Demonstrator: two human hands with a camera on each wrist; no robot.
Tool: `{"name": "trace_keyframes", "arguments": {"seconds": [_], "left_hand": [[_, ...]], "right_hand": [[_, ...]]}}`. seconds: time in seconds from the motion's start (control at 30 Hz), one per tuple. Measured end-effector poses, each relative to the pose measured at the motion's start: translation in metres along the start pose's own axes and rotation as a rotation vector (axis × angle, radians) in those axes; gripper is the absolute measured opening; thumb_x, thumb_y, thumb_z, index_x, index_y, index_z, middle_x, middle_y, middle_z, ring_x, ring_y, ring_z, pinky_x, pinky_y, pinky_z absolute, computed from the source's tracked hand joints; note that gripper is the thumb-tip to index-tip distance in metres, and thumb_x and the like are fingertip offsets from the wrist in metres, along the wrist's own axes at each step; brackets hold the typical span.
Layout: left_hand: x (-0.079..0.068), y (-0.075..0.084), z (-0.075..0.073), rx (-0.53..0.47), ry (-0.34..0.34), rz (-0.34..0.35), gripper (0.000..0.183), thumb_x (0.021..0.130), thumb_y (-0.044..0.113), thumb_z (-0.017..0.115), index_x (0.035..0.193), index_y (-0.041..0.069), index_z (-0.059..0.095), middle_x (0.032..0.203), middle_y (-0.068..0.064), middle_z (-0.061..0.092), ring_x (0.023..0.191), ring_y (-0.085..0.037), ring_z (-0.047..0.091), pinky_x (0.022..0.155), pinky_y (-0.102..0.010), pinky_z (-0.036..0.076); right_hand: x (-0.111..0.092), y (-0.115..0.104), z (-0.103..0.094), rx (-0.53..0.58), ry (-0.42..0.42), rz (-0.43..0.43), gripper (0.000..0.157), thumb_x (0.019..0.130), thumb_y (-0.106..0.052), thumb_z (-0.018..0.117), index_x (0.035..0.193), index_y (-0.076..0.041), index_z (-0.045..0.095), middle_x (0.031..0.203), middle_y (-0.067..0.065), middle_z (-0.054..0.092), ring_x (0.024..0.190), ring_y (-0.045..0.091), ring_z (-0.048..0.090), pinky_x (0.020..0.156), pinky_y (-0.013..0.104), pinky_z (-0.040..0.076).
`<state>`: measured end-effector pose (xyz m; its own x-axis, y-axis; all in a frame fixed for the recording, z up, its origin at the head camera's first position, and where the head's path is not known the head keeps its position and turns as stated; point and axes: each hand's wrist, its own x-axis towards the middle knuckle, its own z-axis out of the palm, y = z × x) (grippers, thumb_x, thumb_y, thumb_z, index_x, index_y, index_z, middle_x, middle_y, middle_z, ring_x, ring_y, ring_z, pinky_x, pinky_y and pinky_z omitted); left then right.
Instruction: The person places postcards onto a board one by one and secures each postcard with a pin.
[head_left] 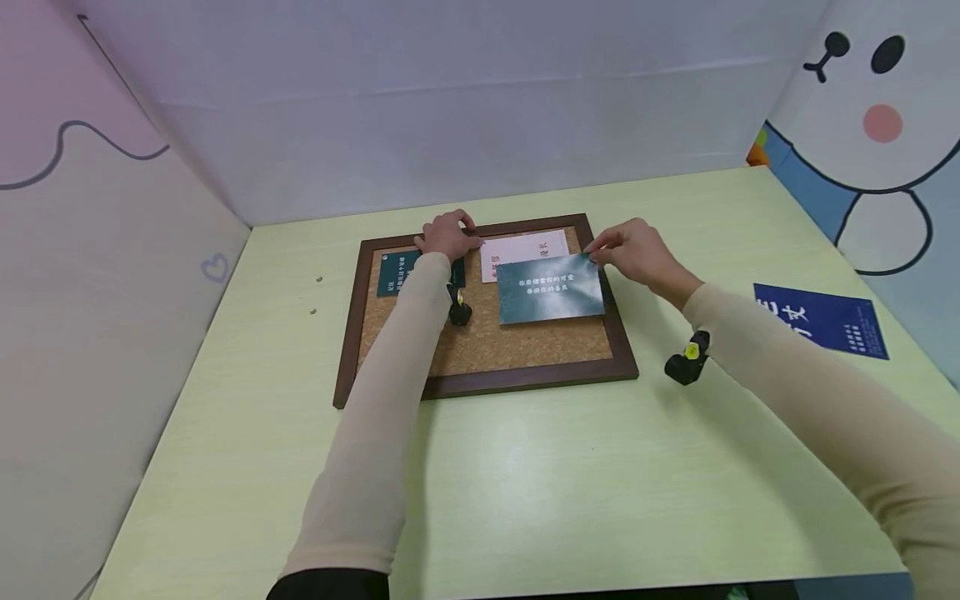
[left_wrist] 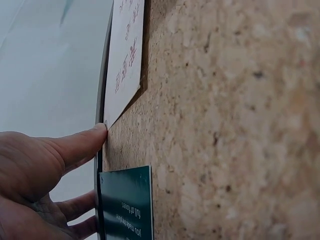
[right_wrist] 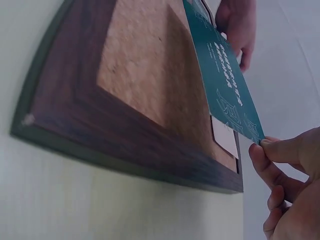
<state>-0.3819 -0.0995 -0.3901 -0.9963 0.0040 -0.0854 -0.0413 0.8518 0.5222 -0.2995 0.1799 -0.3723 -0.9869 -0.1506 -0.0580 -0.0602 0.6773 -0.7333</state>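
A brown-framed cork board [head_left: 480,388] lies on the table. My right hand [head_left: 636,252] pinches the upper right corner of a teal card [head_left: 551,287] with white writing, between thumb and fingertip. The card is raised over the board at a tilt, partly covering a white card [head_left: 525,250] with red writing. At the frame's far edge, the thumb of my left hand [left_wrist: 35,175] touches a corner of the white card; its other fingers are at the frame's rim. A dark green card [left_wrist: 127,202] lies on the cork beside it, partly behind my left arm in the head view.
A dark blue card [head_left: 832,321] with white writing lies on the table [head_left: 555,483] to the right. Two tiny grey bits [head_left: 312,312] lie left of the board. White and printed panels [head_left: 480,108] stand behind and at the sides.
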Motion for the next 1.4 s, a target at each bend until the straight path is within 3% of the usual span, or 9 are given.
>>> {"name": "trace_keyframes", "arguments": {"seconds": [0.37, 0.57, 0.97, 1.4], "left_hand": [[0.000, -0.002, 0.000, -0.010, 0.016, -0.013, 0.028, 0.082, 0.031, 0.066, 0.104, 0.016, 0.059, 0.115, -0.006, 0.053, 0.112, -0.034, 0.035, 0.096, -0.056, 0.017], [-0.004, 0.001, 0.001, 0.018, 0.034, -0.018, 0.029, 0.082, 0.033, 0.065, 0.105, 0.016, 0.059, 0.122, -0.011, 0.044, 0.113, -0.034, 0.033, 0.094, -0.055, 0.020], [-0.006, 0.008, 0.003, 0.099, 0.089, -0.050, 0.027, 0.082, 0.036, 0.064, 0.103, 0.018, 0.060, 0.128, -0.013, 0.033, 0.116, -0.034, 0.024, 0.089, -0.050, 0.024], [-0.002, 0.010, 0.009, 0.111, 0.082, -0.058, 0.025, 0.083, 0.037, 0.064, 0.101, 0.021, 0.059, 0.127, -0.012, 0.035, 0.117, -0.033, 0.024, 0.089, -0.050, 0.025]], "right_hand": [[-0.006, -0.004, 0.033, -0.050, -0.025, 0.002, 0.017, 0.089, -0.012, 0.056, 0.098, -0.004, 0.069, 0.089, 0.013, 0.066, 0.077, 0.023, 0.058, 0.060, 0.030, 0.041], [-0.007, 0.000, 0.042, -0.116, -0.031, -0.011, 0.016, 0.088, -0.012, 0.056, 0.096, -0.005, 0.069, 0.086, 0.011, 0.066, 0.073, 0.020, 0.058, 0.058, 0.029, 0.043], [-0.008, -0.003, 0.045, -0.220, -0.008, -0.029, 0.018, 0.087, -0.014, 0.057, 0.096, -0.005, 0.069, 0.089, 0.013, 0.064, 0.072, 0.023, 0.054, 0.057, 0.030, 0.044], [-0.011, 0.000, 0.040, -0.320, 0.017, -0.056, 0.022, 0.087, -0.018, 0.056, 0.100, -0.008, 0.070, 0.093, 0.012, 0.067, 0.076, 0.023, 0.057, 0.059, 0.033, 0.042]]}}
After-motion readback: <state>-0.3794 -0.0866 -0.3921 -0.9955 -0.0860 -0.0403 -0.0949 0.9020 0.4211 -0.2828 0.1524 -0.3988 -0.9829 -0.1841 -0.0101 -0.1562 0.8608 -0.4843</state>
